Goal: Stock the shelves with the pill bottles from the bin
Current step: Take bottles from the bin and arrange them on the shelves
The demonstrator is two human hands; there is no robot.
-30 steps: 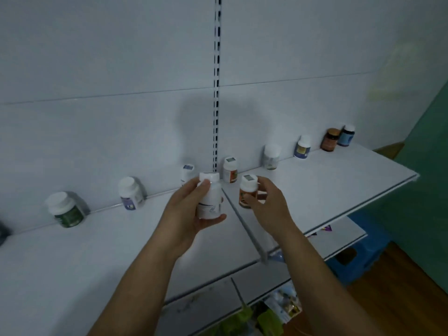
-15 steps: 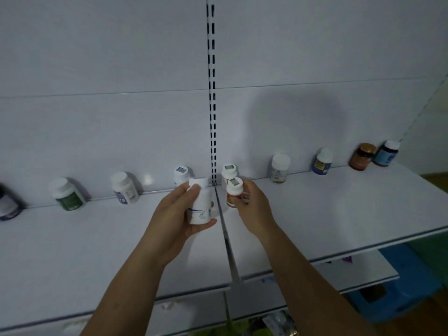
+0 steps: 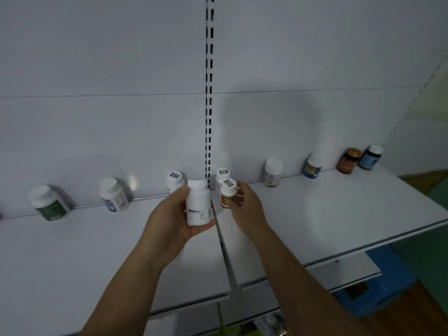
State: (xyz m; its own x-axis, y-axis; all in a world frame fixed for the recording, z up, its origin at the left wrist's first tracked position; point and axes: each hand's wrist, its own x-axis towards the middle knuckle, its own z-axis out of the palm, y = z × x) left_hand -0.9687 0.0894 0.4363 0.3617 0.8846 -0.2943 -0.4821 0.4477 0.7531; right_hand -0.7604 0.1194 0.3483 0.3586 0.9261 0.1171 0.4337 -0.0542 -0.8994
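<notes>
- One view only, from the head, and both hands are up at the shelf (image 3: pixel 339 214).
- The left hand (image 3: pixel 169 214) grips a tall white bottle (image 3: pixel 198 204) from its nine o'clock side. It holds the bottle upright with the label toward the camera. That looks like a hold for squaring the label before setting the bottle down.
- At three o'clock of it, the right hand (image 3: pixel 244 209) pinches a small orange bottle (image 3: pixel 228 194) by its sides, cap up and low over the shelf. I cannot tell whether its base touches the board.
- The hands are near each other but apart, one on each side of the seam between two shelf boards, right below the slotted post (image 3: pixel 209 93).
- Along the back wall runs a spaced row of upright bottles. It goes from the green bottle (image 3: pixel 48 204) at nine o'clock to the brown jar (image 3: pixel 349 161) and blue jar (image 3: pixel 371 158) at two o'clock. They sit hard against the wall, which leaves the front of the shelf free.
- Just behind the hands stand the left rear bottle (image 3: pixel 175 180) and the right rear bottle (image 3: pixel 223 174).
- My read is that the orange bottle is going down in front of the right rear bottle, so a careless nudge could topple that one.
- The blue bin (image 3: pixel 378 287) sits at five o'clock, low under the shelves. Its contents are hidden.
</notes>
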